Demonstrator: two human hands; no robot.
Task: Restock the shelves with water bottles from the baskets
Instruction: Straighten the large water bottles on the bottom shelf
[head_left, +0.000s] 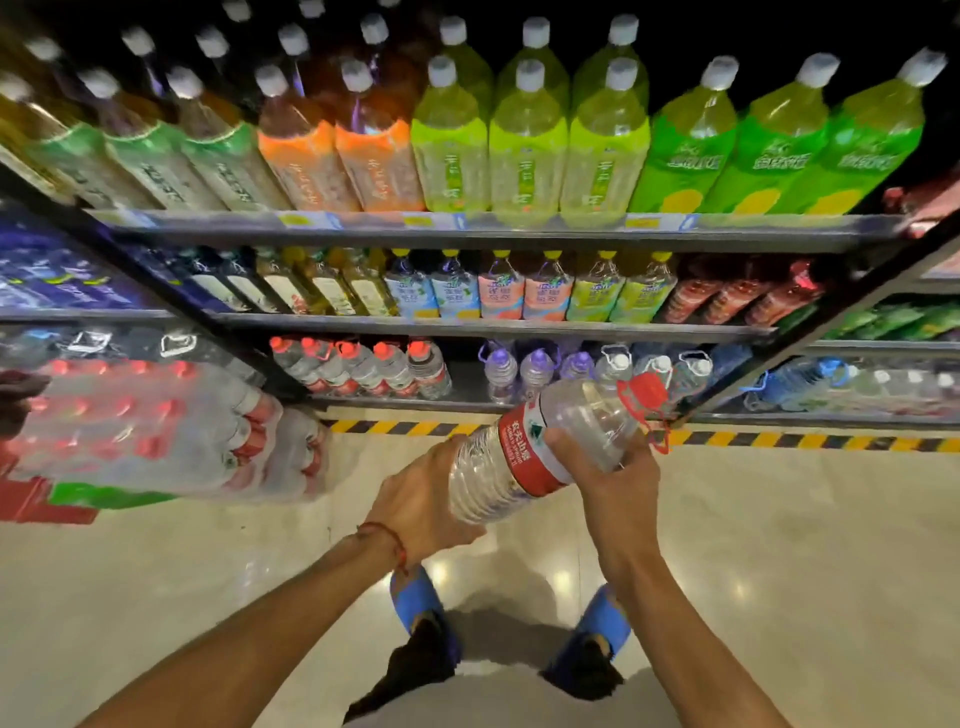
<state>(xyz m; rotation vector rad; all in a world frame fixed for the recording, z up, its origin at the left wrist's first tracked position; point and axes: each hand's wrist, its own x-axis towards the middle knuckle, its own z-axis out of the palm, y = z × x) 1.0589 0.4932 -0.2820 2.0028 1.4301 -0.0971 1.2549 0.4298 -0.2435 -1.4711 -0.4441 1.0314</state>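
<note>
- Two bare hands are occupied with one large clear plastic water bottle with a red label band and a red cap with a carry ring (540, 447), which is carried tilted above the pale glossy floor (779, 545), cap end pointing far and to the right, toward the shelving.
- The step in hand is judged to be the carry to the shelf; the bottle is not yet placed.
- The left hand (421, 499) is cupped under the ribbed base end, fingers curled closed against the plastic.
- The right hand (608, 478) is wrapped around the underside of the shoulder, just beyond the red band, thumb and fingers closed on it.
- A gap is seen on the lowest black shelf (467, 400), between the row of red-capped clear bottles (363, 364) on the left and the purple-capped clear bottles (535, 364) on the right.
- The next move is judged to call for the bottle to be brought upright and lowered far forward into that gap, beside its red-capped kind.
- No basket is shown in this view.
</note>
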